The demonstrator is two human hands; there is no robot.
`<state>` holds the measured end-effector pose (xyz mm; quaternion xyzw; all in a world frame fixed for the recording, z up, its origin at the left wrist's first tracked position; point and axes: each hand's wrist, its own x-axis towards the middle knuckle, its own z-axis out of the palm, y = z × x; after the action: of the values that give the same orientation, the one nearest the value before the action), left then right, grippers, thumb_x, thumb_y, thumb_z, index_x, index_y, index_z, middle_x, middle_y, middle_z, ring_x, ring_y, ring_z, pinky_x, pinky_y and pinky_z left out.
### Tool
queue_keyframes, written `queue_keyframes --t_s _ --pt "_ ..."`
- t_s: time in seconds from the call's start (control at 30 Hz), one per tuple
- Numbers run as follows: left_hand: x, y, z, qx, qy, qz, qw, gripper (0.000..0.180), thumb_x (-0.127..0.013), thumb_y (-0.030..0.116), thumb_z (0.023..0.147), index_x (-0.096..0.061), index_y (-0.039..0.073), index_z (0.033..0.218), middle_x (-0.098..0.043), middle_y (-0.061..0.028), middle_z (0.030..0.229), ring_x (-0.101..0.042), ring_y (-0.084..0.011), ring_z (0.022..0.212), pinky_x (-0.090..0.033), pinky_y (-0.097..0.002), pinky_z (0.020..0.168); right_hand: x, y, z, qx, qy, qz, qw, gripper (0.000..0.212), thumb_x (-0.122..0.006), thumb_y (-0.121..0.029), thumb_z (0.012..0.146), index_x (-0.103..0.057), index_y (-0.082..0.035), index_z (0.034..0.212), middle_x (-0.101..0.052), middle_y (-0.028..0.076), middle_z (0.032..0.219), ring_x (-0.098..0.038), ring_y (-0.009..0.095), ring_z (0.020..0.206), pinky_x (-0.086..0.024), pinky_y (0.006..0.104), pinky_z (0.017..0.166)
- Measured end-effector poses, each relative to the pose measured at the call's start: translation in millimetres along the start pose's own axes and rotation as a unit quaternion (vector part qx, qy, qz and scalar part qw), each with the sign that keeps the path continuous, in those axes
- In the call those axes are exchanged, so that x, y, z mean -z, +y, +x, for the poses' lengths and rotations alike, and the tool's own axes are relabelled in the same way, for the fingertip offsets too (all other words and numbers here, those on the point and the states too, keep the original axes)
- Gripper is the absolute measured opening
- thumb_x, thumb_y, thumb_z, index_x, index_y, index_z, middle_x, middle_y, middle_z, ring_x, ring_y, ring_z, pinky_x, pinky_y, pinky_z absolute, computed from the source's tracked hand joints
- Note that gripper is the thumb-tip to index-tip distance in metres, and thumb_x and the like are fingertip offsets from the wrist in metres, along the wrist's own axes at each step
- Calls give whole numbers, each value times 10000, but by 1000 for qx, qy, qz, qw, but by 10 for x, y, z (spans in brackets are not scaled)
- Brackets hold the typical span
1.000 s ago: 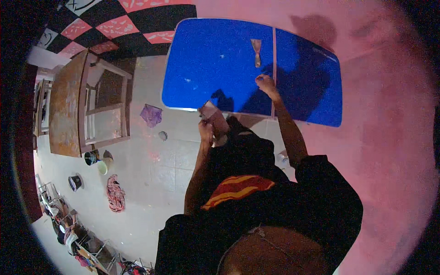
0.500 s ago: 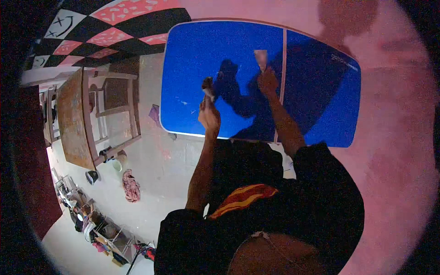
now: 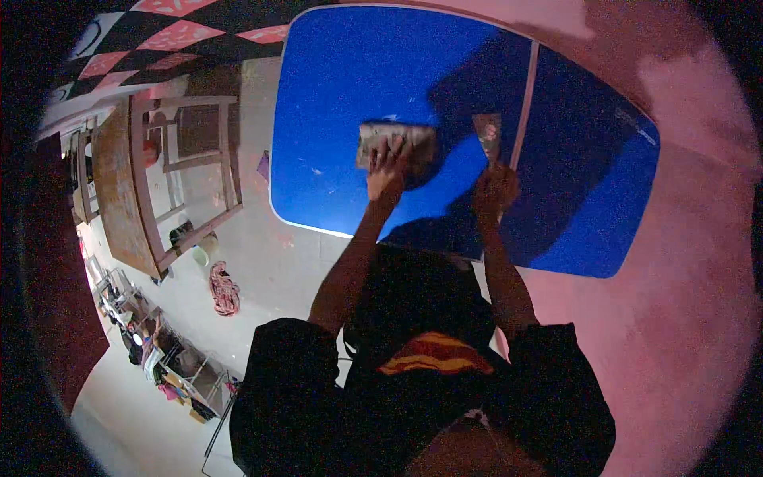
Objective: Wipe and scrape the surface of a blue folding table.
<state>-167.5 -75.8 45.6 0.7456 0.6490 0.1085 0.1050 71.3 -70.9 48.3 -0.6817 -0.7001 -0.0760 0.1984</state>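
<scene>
flanking the blue board [image 3: 326, 103] at left: wooden table [image 3: 119, 187], crumpled cloth [image 3: 224, 289].

Left grip [image 3: 387, 176] holds a flat rectangular plate [image 3: 396, 131]; right grip [image 3: 497, 189] a scraper [image 3: 488, 131]; blue board [image 3: 334, 95] behind both.

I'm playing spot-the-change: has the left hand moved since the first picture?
Yes. The left hand moved forward: it was short of the blue panel at first, and now it's past the near edge, over the blue.

Both forearms [image 3: 347, 273] reach forward, the left fingers [image 3: 396, 148] spread flat, the right fingers [image 3: 499, 181] curled into a fist
</scene>
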Motion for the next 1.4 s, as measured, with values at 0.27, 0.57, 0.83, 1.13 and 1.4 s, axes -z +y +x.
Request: queue_keyframes --t_s 0.27,0.57,0.83,1.13,1.4 --pt "-207 73 531 33 17 76 996 562 -466 206 867 -362 179 1418 -307 -46 1491 -255 -358 1370 -215 -514 1104 -12 87 -38 -42 -75 -12 996 221 -556 -207 871 -564 -59 1035 -565 174 951 -538 367 875 -407 496 724" --pt "11 -50 -155 21 -47 6 999 546 -511 88 816 -461 171 1353 -448 -54 1396 -416 -343 1273 -309 -531 1050 -124 35 -83 -48 18 -5 999 220 -570 -196 857 -593 -62 1030 -586 161 999 -541 355 945 -410 479 747" --pt "-136 -404 1089 14 90 79 993 459 -478 183 867 -464 144 1325 -440 -80 1391 -398 -374 1257 -337 -531 992 -126 85 -73 -76 -36 17 996 274 -574 -216 847 -556 -74 1080 -523 170 957 -513 341 880 -378 506 745" --pt "-357 374 -1002 -52 -47 136 988 635 -545 155 810 -363 172 1418 -308 -34 1492 -337 -319 1326 -231 -582 1068 35 7 -83 -98 -33 6 995 286 -594 -231 831 -555 -86 1075 -518 170 975 -516 340 918 -404 503 738" --pt "-201 -577 1055 -19 95 95 991 482 -465 247 896 -430 165 1370 -412 -63 1423 -404 -363 1259 -251 -588 1038 -40 7 5 -71 -5 15 997 291 -609 -204 812 -571 -66 1066 -530 174 971 -515 345 937 -411 488 777"
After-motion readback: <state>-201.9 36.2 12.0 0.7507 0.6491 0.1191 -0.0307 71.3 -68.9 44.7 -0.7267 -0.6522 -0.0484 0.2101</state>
